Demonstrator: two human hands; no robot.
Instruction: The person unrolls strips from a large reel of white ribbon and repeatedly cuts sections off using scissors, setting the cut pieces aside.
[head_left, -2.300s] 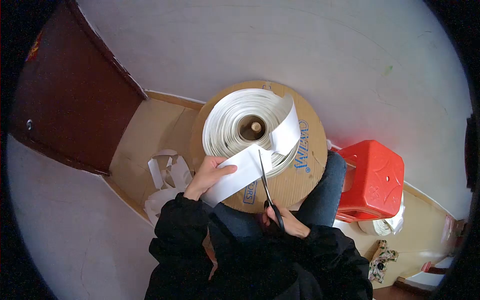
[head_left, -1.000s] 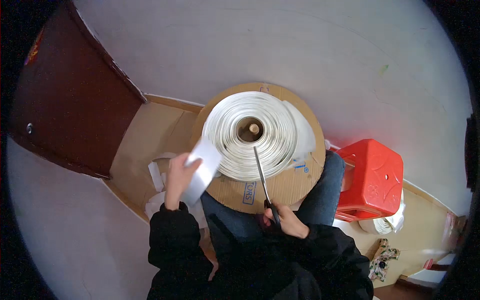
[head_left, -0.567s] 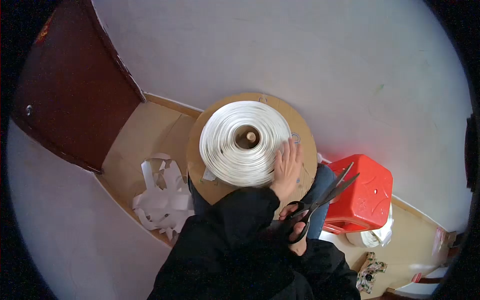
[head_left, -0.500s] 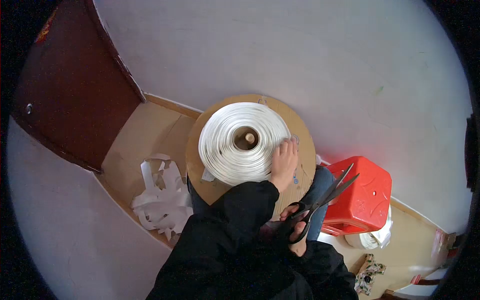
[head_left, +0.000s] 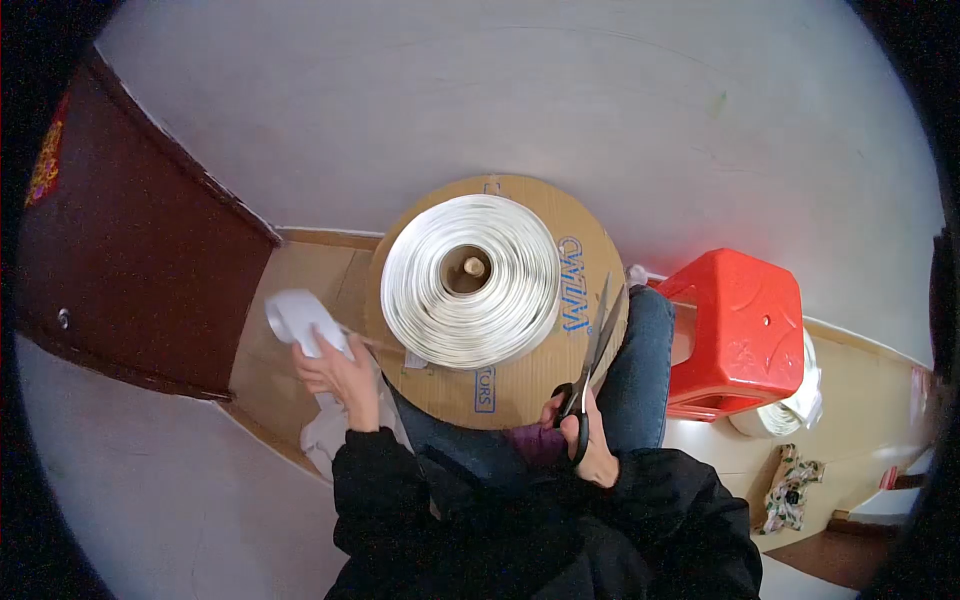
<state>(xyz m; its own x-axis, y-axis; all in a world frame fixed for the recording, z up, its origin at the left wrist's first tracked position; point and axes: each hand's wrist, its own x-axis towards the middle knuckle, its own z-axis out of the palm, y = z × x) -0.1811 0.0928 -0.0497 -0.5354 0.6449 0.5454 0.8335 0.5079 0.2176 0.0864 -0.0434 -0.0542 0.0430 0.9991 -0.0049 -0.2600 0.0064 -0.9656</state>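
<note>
The room is bounded by a pale wall, with a dark reddish-brown door at the left and tan floor below. Above the person's denim-clad legs, a round cardboard disc printed in blue is seen, and on it a wide white roll is laid flat, a brown core visible at its centre. To the right stands a red stool, and beside it a smaller white roll is partly hidden. A floral item is seen on the floor nearby. White scraps are heaped left of the legs. The scissors are gripped by the handles in the right hand, blades slightly parted, over the disc's edge. The left hand is spread wide at a curled white strip; whether the strip is held cannot be told.
</note>
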